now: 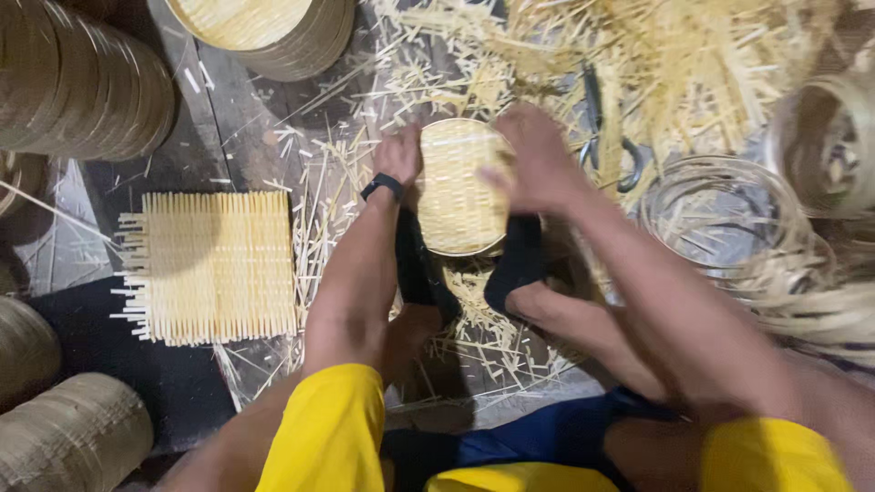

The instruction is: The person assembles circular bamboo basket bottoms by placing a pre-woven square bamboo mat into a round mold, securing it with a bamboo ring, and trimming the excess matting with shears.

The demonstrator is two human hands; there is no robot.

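A round woven bamboo tray (pixel 456 187) stands between my feet, which wear black socks. My left hand (pixel 398 155), with a black wristband, grips the tray's left rim. On the tray's right rim and top rests my right hand (pixel 538 159), fingers closed around its edge. Both arms reach forward over my knees; I wear yellow sleeves and blue shorts.
A square woven bamboo mat (pixel 214 264) lies on the floor to the left. Stacks of round trays (pixel 87 87) and another stack (pixel 273 32) stand at the back left. Loose bamboo strips (pixel 656 64) pile up behind, with scissors (pixel 606 137) and thin hoops (pixel 720 214) to the right.
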